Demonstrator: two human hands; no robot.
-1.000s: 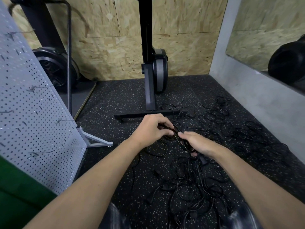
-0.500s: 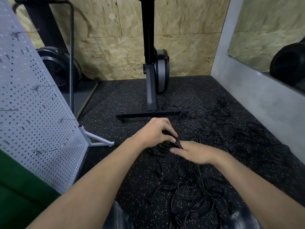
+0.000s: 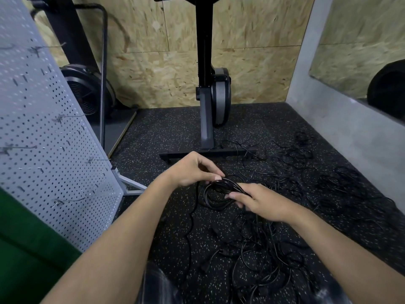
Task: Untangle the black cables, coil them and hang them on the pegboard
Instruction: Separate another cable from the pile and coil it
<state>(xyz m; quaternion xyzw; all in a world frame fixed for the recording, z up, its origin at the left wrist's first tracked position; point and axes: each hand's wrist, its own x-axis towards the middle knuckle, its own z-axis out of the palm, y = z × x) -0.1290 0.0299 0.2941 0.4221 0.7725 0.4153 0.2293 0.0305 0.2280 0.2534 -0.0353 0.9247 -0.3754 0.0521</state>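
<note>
The left hand (image 3: pixel 192 170) is up top, fingertips pinched onto the upper edge of the coil (image 3: pixel 210 197), and the right hand (image 3: pixel 260 201) has its fingers curled round the coil's right side. Both are clamped on the one black bundle, which is held just above the floor (image 3: pixel 175 132) in front of the person. It's a sensible grip: the left looks to be pinning the loops together so they can't spring apart, while the right seems placed to feed or tuck the next turn. A strand trails down from the coil's left side toward the floor, so by the look of it this coil isn't finished.

Plenty remains. The loose cables (image 3: pixel 263 249) sprawl in a knotted heap beneath the right arm and away to the right. The pegboard (image 3: pixel 50 139) stands close on the left, and every one of its hooks (image 3: pixel 68 200) in view is bare.
</note>
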